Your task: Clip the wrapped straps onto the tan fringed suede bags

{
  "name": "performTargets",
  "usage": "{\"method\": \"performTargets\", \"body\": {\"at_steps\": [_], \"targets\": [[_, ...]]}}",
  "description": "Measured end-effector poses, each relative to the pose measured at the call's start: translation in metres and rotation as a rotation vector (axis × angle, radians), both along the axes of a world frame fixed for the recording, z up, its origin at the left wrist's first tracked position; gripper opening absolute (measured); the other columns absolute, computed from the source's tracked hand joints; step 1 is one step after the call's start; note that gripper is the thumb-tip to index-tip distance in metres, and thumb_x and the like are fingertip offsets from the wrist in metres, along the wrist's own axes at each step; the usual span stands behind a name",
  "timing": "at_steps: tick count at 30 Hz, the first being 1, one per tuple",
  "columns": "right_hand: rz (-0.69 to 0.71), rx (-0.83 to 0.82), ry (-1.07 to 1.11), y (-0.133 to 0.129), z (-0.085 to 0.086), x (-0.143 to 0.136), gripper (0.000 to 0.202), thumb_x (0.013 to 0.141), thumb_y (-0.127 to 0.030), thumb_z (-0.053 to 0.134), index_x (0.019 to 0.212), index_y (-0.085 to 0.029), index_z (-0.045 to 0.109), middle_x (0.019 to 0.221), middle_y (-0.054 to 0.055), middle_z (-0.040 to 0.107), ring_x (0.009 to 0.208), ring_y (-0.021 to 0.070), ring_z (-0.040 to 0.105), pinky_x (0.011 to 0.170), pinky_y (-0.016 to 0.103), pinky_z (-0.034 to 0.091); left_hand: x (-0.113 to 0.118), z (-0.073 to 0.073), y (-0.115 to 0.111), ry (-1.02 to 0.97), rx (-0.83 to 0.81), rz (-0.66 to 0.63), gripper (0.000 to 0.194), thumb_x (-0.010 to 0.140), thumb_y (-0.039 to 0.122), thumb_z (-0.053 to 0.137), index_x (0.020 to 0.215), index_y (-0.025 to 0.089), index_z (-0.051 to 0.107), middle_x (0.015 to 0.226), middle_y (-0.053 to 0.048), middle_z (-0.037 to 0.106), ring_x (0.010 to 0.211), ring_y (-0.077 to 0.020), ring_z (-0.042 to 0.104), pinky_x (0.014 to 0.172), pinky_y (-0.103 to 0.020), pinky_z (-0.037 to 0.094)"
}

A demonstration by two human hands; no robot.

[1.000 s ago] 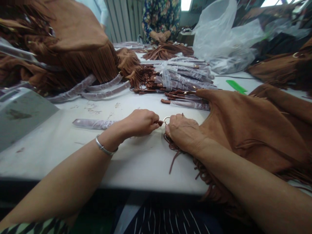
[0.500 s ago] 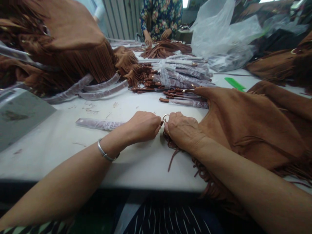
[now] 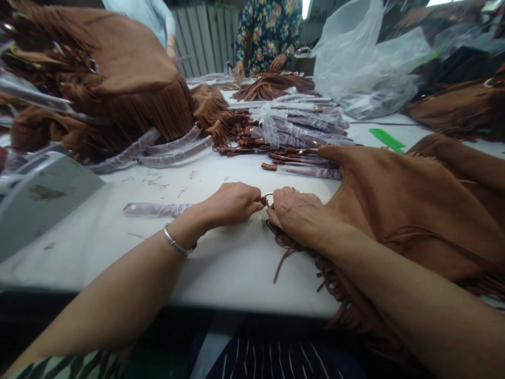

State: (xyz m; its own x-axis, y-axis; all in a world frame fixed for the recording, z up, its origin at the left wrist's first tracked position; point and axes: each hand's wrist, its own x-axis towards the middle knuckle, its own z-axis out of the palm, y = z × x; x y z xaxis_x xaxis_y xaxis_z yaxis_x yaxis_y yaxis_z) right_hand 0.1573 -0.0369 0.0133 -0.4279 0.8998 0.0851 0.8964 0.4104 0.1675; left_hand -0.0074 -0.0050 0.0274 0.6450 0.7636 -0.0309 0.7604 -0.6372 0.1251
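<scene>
My left hand (image 3: 235,202) is closed on the brown end of a strap (image 3: 155,210), whose plastic-wrapped length runs out to the left along the table. A metal ring (image 3: 270,199) sits between my two hands, and the strap end meets it. My right hand (image 3: 298,215) is closed at the ring's other side, gripping the edge of a brown suede fringed bag (image 3: 414,195). The bag lies spread to the right, its fringe (image 3: 335,284) hanging over the table's front edge. My right fingers hide the spot where ring and bag join.
Wrapped straps (image 3: 292,126) lie heaped in the middle. Fringed bags (image 3: 130,58) are piled at the left behind a grey stand (image 3: 51,195). A green strip (image 3: 386,139) and a clear plastic bag (image 3: 363,68) lie at the right. A person in a floral top (image 3: 268,31) works opposite.
The strap end now shows more clearly between my left fingers and the ring. Both hands keep their hold. The whole view has shifted slightly.
</scene>
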Motion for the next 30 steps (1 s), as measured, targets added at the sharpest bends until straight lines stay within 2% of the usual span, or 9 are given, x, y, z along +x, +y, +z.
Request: {"method": "performTargets", "body": {"at_steps": [4, 8, 12, 15, 17, 21, 24, 26, 30], "targets": [[0.043, -0.056, 0.005, 0.002, 0.001, 0.002, 0.034, 0.083, -0.042, 0.044, 0.097, -0.011, 0.050, 0.091, 0.013, 0.058, 0.081, 0.0264, 0.059, 0.064, 0.032, 0.043, -0.010, 0.006, 0.006, -0.106, -0.123, -0.092, 0.025, 0.084, 0.032, 0.046, 0.083, 0.015, 0.064, 0.073, -0.002, 0.062, 0.065, -0.0116, 0.051, 0.060, -0.021, 0.035], [0.076, -0.072, 0.015, 0.006, 0.002, 0.003, 0.029, 0.083, -0.034, 0.040, 0.096, -0.012, 0.052, 0.090, 0.014, 0.061, 0.079, 0.0261, 0.060, 0.065, 0.033, 0.041, -0.014, 0.005, 0.011, -0.219, -0.243, -0.142, 0.024, 0.082, 0.030, 0.049, 0.082, 0.013, 0.065, 0.071, -0.001, 0.060, 0.064, -0.0102, 0.048, 0.058, -0.020, 0.035], [0.187, -0.185, 0.021, 0.012, 0.007, 0.011, 0.030, 0.082, -0.036, 0.040, 0.095, -0.013, 0.054, 0.086, 0.012, 0.065, 0.075, 0.0254, 0.061, 0.060, 0.031, 0.038, -0.016, 0.005, 0.015, -0.381, -0.531, -0.156, 0.027, 0.079, 0.035, 0.054, 0.076, 0.009, 0.062, 0.059, 0.003, 0.049, 0.054, -0.0069, 0.039, 0.050, -0.018, 0.030], [0.208, -0.232, 0.025, 0.014, 0.010, 0.015, 0.030, 0.081, -0.036, 0.040, 0.096, -0.014, 0.054, 0.085, 0.012, 0.066, 0.074, 0.0258, 0.062, 0.057, 0.029, 0.036, -0.016, 0.007, 0.016, -0.448, -0.716, -0.116, 0.028, 0.077, 0.036, 0.057, 0.075, 0.009, 0.060, 0.053, 0.005, 0.040, 0.048, -0.0050, 0.032, 0.045, -0.018, 0.025], [0.169, -0.205, 0.038, 0.012, 0.011, 0.014, 0.029, 0.080, -0.034, 0.039, 0.096, -0.013, 0.054, 0.087, 0.013, 0.065, 0.076, 0.0259, 0.062, 0.057, 0.029, 0.036, -0.014, 0.004, 0.013, -0.501, -0.720, -0.086, 0.026, 0.076, 0.034, 0.059, 0.074, 0.008, 0.060, 0.054, 0.005, 0.041, 0.048, -0.0049, 0.032, 0.045, -0.018, 0.026], [0.043, -0.104, 0.093, 0.009, 0.011, 0.011, 0.030, 0.082, -0.031, 0.038, 0.099, -0.011, 0.051, 0.087, 0.015, 0.065, 0.080, 0.0258, 0.062, 0.060, 0.029, 0.037, -0.006, -0.018, 0.002, -0.798, -0.487, 0.047, 0.027, 0.075, 0.035, 0.059, 0.072, 0.009, 0.059, 0.060, 0.003, 0.046, 0.053, -0.0054, 0.036, 0.049, -0.018, 0.029], [0.099, -0.152, 0.089, 0.009, 0.013, 0.013, 0.028, 0.082, -0.030, 0.038, 0.099, -0.012, 0.051, 0.088, 0.014, 0.064, 0.080, 0.0249, 0.062, 0.060, 0.029, 0.037, -0.001, -0.030, -0.007, -0.916, -0.455, 0.132, 0.028, 0.076, 0.037, 0.058, 0.073, 0.009, 0.059, 0.055, 0.005, 0.043, 0.049, -0.0042, 0.032, 0.046, -0.018, 0.026], [0.132, -0.156, 0.089, 0.009, 0.015, 0.016, 0.028, 0.082, -0.029, 0.038, 0.098, -0.012, 0.052, 0.088, 0.014, 0.065, 0.080, 0.0249, 0.062, 0.060, 0.029, 0.037, -0.001, -0.029, -0.011, -0.916, -0.519, 0.156, 0.029, 0.076, 0.038, 0.059, 0.074, 0.010, 0.058, 0.050, 0.007, 0.039, 0.045, -0.0036, 0.029, 0.043, -0.018, 0.023], [0.138, -0.128, 0.087, 0.006, 0.018, 0.019, 0.027, 0.081, -0.030, 0.040, 0.098, -0.013, 0.052, 0.085, 0.011, 0.065, 0.076, 0.0248, 0.063, 0.057, 0.029, 0.037, -0.005, -0.010, -0.009, -0.849, -0.618, 0.141, 0.029, 0.074, 0.038, 0.062, 0.074, 0.010, 0.058, 0.048, 0.008, 0.038, 0.043, -0.0036, 0.029, 0.041, -0.018, 0.020]]}}
